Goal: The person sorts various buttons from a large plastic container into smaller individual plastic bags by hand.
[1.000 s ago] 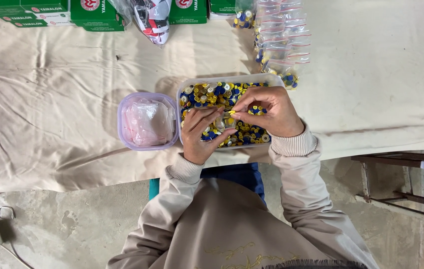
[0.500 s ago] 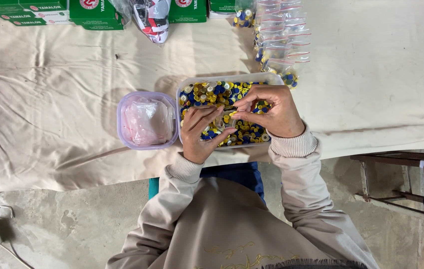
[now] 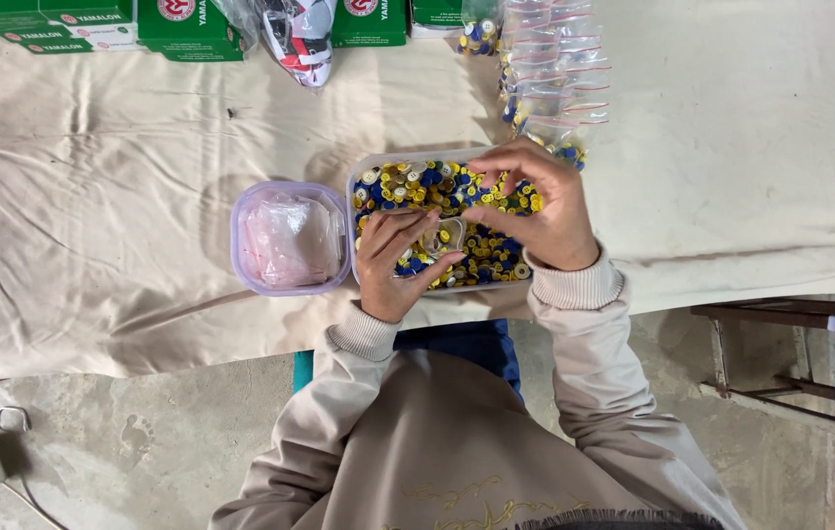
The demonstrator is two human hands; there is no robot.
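Small round caps (image 3: 457, 191), perhaps plastic.

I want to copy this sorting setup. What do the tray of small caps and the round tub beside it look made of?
Tray: probably clear plastic, translucent rim, caps visible through it. Round tub: likely lilac-tinted translucent plastic, glossy, holding crinkly clear bags. Caps: apparently moulded plastic, yellow, blue, white.

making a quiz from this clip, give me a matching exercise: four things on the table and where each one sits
Things:
1. clear tub of small caps
2. lilac-rimmed tub of plastic bags
3. green boxes
4. stack of filled clear bags

Places:
A. far left edge of the table
B. under both hands
C. far edge, beyond the right hand
D. just left of the left hand

Pairs: 1-B, 2-D, 3-A, 4-C
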